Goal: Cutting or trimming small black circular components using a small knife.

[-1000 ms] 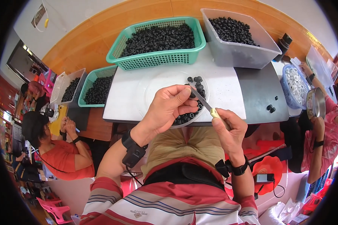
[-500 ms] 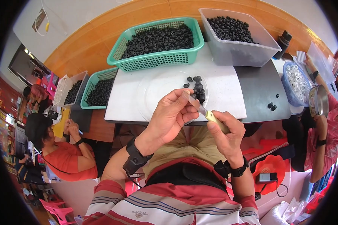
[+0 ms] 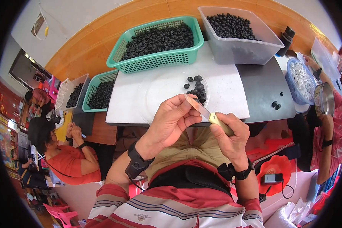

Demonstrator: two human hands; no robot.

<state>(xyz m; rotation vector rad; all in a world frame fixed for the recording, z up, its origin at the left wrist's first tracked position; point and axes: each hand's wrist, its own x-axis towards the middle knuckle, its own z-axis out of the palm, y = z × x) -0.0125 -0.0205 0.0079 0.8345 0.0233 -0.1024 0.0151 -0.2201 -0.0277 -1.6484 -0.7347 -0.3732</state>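
Both hands (image 3: 201, 125) on a small knife (image 3: 208, 113), above the white table (image 3: 140, 102).

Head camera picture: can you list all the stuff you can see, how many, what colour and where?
green baskets: two, holding dark round pieces, table's far side and left
clear tub: one, holding dark pieces, far right
white board: one, table middle
loose dark pieces: small pile, on the board
blue basket: one, white pieces inside, right
co-workers: one in orange, left; one in pink, right
small knife: one, pale handle
left hand: fingers at the blade
right hand: grips the handle
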